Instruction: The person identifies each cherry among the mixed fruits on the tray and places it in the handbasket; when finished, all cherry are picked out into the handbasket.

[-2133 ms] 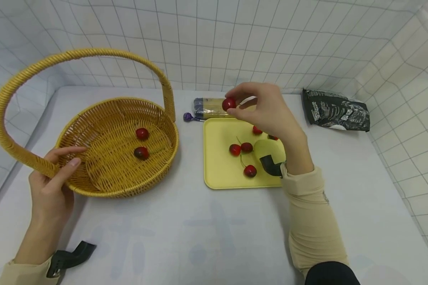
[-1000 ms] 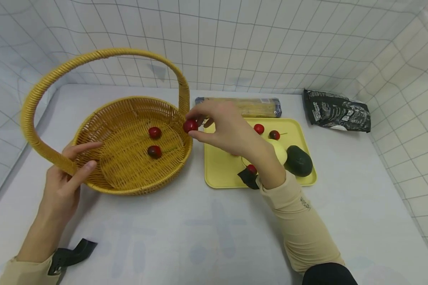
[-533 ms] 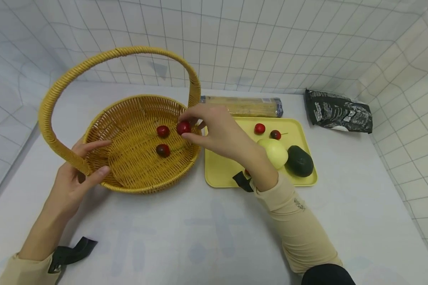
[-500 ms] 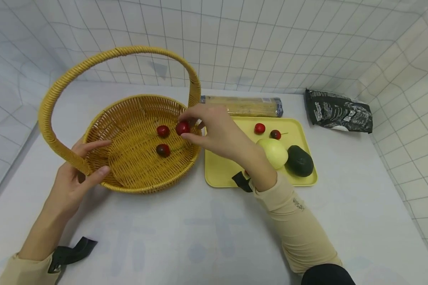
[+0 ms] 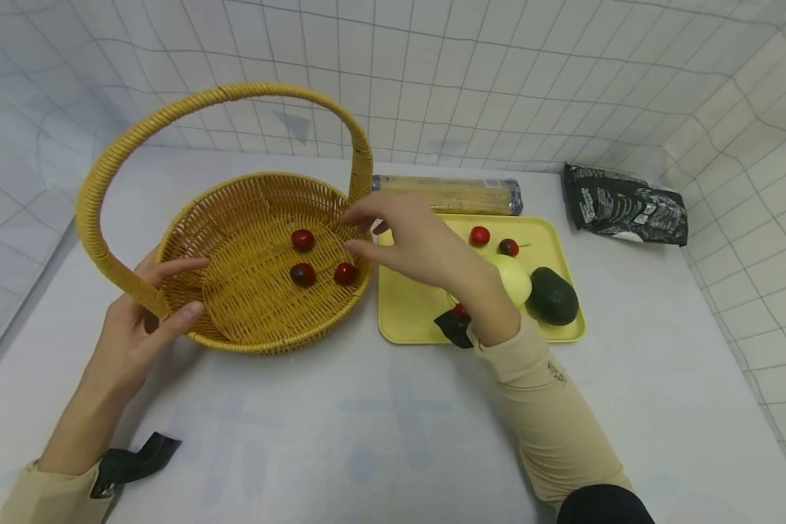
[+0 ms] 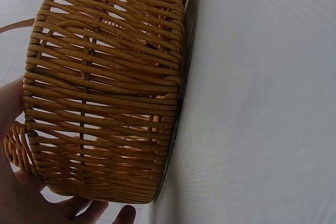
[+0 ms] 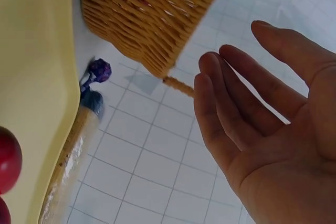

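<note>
Looks like loading cherries [image 5: 346, 274] — three in the basket [image 5: 255, 313] | gripping basket's left side with left hand [image 5: 129, 331], hovering empty, fingers spread, with right hand [image 5: 415, 239] | probably calls for reaching to tray [image 5: 402, 313]

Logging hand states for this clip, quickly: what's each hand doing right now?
Left hand: holding the basket by its rim, near the handle.
Right hand: open, holding nothing.
</note>
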`<state>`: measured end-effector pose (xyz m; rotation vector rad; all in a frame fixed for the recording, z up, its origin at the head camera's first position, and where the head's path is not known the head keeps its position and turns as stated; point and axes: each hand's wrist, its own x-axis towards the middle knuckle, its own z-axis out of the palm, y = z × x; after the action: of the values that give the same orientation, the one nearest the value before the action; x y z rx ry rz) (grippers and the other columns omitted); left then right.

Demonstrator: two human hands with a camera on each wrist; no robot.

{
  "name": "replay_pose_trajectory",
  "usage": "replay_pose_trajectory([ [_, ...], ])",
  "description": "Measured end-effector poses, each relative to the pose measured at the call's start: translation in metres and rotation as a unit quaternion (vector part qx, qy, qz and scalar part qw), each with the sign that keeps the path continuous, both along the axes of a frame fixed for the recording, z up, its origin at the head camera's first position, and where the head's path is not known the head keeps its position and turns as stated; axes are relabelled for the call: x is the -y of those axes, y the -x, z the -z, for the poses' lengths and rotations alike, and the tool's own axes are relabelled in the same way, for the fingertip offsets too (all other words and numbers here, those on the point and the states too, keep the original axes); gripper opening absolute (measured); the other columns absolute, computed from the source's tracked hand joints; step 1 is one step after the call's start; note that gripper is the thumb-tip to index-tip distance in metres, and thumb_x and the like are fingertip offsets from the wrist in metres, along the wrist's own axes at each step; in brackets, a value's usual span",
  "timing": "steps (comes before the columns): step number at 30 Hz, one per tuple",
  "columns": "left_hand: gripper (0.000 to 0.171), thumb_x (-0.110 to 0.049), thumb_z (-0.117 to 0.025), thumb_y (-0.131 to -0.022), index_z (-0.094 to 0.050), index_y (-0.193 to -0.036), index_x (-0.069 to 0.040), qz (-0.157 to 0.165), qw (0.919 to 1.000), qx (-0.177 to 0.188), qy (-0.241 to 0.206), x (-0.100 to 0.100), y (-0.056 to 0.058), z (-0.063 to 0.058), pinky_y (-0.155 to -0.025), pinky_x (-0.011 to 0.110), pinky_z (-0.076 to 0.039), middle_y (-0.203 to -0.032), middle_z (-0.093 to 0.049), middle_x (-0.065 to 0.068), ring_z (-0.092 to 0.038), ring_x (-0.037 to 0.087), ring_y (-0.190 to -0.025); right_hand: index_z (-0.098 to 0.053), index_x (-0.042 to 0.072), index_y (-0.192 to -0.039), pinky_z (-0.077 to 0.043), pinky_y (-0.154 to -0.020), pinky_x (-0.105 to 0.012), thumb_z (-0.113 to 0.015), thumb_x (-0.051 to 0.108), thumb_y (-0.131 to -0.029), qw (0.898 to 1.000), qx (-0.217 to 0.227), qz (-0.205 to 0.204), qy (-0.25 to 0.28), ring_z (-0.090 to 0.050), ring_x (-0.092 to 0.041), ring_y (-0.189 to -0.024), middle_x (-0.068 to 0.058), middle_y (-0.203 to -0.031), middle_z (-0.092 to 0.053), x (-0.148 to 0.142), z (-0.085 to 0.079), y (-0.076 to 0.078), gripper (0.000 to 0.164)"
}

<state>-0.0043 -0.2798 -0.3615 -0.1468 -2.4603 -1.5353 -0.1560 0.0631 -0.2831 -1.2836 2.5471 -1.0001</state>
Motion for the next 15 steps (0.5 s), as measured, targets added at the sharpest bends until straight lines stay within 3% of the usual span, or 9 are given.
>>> replay_pose_trajectory([
  [15, 0.053, -0.003, -0.065, -0.094, -0.060, -0.147, -0.007, -0.007, 0.9999, 0.008, 0.005, -0.001, 0.000, -0.001, -0.122, 0.026, -0.013, -0.169, -0.035, 0.006, -0.029, 0.014, -0.156, -0.076, 0.015, -0.124, -0.053, -0.099, -0.034, -0.071, 0.026, -0.102, 0.996, 0.019, 0.082, 0.011, -0.068, -0.010, -0.106, 0.003, -0.119, -0.076, -0.050, -0.026, 0.011, 0.025],
])
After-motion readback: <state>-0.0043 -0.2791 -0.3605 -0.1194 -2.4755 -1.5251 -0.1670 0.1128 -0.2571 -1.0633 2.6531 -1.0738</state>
